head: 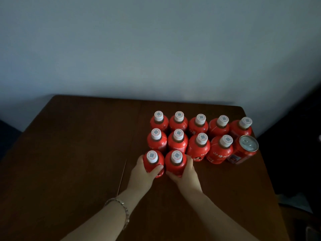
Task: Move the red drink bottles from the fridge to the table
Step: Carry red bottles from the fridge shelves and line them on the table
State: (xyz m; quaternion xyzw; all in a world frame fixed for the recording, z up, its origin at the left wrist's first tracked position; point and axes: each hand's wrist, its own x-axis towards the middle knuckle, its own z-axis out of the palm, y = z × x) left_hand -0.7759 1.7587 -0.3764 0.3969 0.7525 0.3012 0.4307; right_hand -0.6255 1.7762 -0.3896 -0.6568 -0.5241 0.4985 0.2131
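I am in a dim, plain room, likely a home: a brown wooden table (69,153) sits against a bare pale wall (156,49).

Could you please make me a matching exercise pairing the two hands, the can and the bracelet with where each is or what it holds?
1 left hand
2 right hand
3 can
4 bracelet

A grips the front-right bottle
B stands at the right end of the middle row
C worn just behind the left hand
D grips the front-left bottle

Pairs: 1-D, 2-A, 3-B, 4-C
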